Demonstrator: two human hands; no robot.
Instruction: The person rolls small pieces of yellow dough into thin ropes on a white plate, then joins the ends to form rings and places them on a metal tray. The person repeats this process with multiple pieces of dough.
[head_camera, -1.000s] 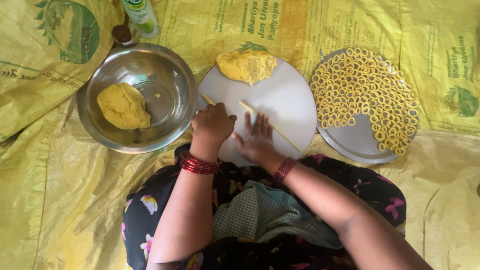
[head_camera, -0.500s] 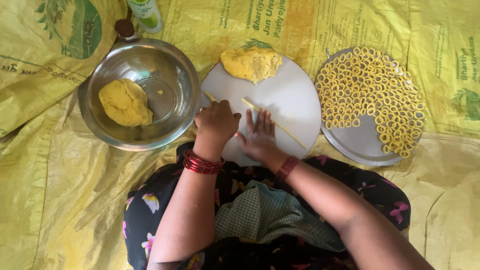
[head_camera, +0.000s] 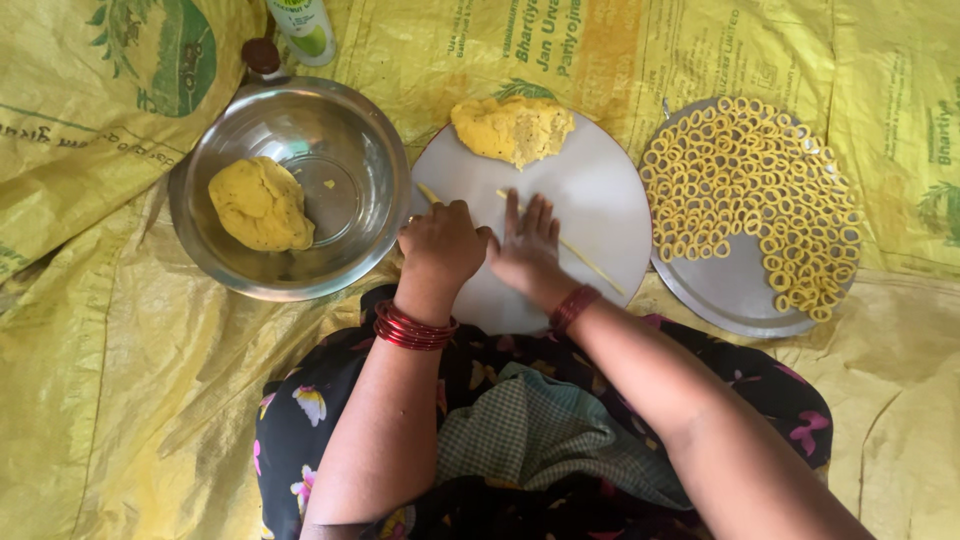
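Right hand (head_camera: 527, 245), fingers flat and together, presses a thin yellow dough rope (head_camera: 590, 262) on the round grey board (head_camera: 600, 190) at centre frame; left hand (head_camera: 442, 243) curled loosely beside it, its grip hidden.

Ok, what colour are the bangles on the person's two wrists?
Red, on both the left wrist bangles and right wrist bangles; the head view shows them clearly.

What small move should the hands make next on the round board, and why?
Probably keep rolling the dough rope thinner under the flat right hand. It lies long on the round board, uncut, while the left hand rests curled on its other end; the steel plate already holds many small dough rings.
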